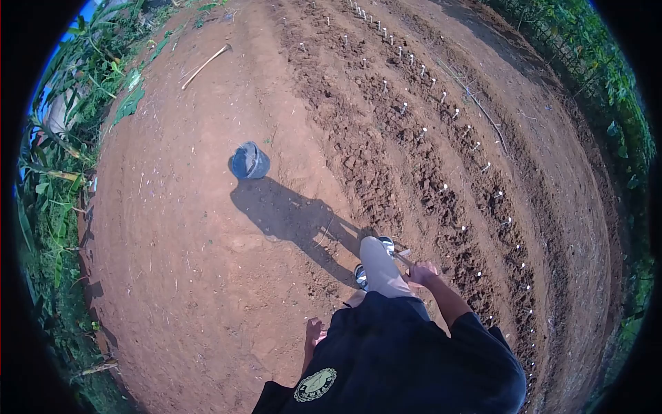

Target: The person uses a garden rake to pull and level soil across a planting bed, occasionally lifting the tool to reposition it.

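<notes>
- The right hand (422, 274) reaches forward and down past the bent knee. Its fingers are closed round one end of a short pale stick (402, 257), which points towards the ground by the front foot (385, 243). The grip at the end probably leaves the rest of the stick free to meet the soil.
- The left hand (315, 332) hangs beside the hip, apart from everything. It is too small to tell whether its fingers are curled or slack, and nothing shows in it.
- The person stands at the near edge of the tilled strip (365, 165), likely so the loose earth is within the right hand's reach.
- Rows of pale stubs (443, 188) stand upright in the broken soil to the right, spaced evenly and running away into the distance.
- A blue bucket (249, 161) sits on the smooth, packed ground ahead, well apart from both hands, just beyond the person's shadow (289, 217).
- A long-handled tool (207, 63) lies flat further off on the packed ground, near the weeds (62, 172) at the left border.
- A thin pole (483, 110) lies across the far rows, perhaps as a guide for keeping the lines straight.
</notes>
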Demonstrator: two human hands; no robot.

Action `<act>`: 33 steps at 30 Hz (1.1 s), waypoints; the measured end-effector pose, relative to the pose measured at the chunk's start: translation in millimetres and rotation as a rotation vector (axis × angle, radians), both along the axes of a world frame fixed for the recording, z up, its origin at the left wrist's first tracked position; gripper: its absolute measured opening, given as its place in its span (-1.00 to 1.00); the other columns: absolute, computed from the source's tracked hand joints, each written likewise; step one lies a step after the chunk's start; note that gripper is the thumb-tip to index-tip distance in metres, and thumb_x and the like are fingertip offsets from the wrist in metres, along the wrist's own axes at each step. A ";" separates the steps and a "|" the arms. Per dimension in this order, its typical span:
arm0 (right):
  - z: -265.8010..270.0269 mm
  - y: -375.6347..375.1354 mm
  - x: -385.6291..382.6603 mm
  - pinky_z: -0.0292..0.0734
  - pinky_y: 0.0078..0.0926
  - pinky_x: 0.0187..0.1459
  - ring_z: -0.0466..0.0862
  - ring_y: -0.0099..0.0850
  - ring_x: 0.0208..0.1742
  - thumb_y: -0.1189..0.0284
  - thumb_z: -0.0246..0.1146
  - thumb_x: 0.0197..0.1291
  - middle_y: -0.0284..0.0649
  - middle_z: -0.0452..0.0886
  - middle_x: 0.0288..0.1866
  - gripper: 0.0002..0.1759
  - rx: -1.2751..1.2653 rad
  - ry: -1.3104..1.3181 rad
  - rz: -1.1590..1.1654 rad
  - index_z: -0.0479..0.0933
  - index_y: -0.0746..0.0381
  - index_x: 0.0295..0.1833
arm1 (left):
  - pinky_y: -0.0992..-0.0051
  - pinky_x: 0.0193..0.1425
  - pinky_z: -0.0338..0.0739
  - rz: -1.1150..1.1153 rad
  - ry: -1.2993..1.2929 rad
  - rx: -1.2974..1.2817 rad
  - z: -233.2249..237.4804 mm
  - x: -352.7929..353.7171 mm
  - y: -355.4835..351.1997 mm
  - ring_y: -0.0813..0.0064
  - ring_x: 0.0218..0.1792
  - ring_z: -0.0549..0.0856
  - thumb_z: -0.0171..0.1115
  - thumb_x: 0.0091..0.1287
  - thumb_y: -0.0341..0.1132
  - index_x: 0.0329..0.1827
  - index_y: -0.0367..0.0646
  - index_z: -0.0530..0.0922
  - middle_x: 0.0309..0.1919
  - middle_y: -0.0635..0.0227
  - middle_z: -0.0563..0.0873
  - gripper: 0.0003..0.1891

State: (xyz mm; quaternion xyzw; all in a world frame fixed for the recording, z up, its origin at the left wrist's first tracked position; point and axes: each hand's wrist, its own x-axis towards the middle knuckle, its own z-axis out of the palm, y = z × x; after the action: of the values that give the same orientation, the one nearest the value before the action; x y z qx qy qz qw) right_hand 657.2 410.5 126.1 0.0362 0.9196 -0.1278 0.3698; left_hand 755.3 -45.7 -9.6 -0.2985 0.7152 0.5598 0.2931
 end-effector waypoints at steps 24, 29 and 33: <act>-119.3 43.5 56.7 0.49 -0.25 -0.42 0.66 -0.33 -0.37 0.26 -0.05 0.11 -0.22 0.63 -0.41 -0.76 -0.069 0.240 0.324 0.50 0.10 -0.34 | 0.42 -0.37 0.54 -0.230 -0.103 -0.282 61.9 -120.8 94.0 0.36 -0.32 0.67 0.10 0.27 -0.19 0.23 0.04 0.20 -0.17 0.14 0.60 -0.52; -126.5 27.2 51.1 0.51 -0.23 -0.30 0.65 -0.29 -0.27 0.11 -0.04 0.10 -0.14 0.64 -0.37 -0.62 0.034 0.180 0.190 0.57 0.13 -0.34 | 0.44 -0.34 0.54 -0.405 -0.253 -0.221 85.2 -104.7 63.3 0.37 -0.32 0.67 0.09 0.26 -0.18 0.23 0.04 0.22 -0.18 0.15 0.61 -0.52; -113.4 25.4 31.0 0.48 -0.23 -0.10 0.62 -0.16 -0.16 0.02 -0.03 0.03 -0.02 0.60 -0.16 -0.50 -0.006 -0.136 -0.060 0.61 0.20 -0.29 | 0.46 -0.35 0.53 -0.216 -0.110 -0.214 97.8 -78.6 28.8 0.39 -0.33 0.67 0.07 0.27 -0.20 0.22 0.02 0.24 -0.18 0.16 0.61 -0.54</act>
State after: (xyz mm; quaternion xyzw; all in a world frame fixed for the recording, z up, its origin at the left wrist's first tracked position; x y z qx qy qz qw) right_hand 688.1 436.0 12.7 0.0709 0.8905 -0.1388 0.4275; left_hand 676.6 -16.9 88.2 -0.2796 0.7816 0.4284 0.3569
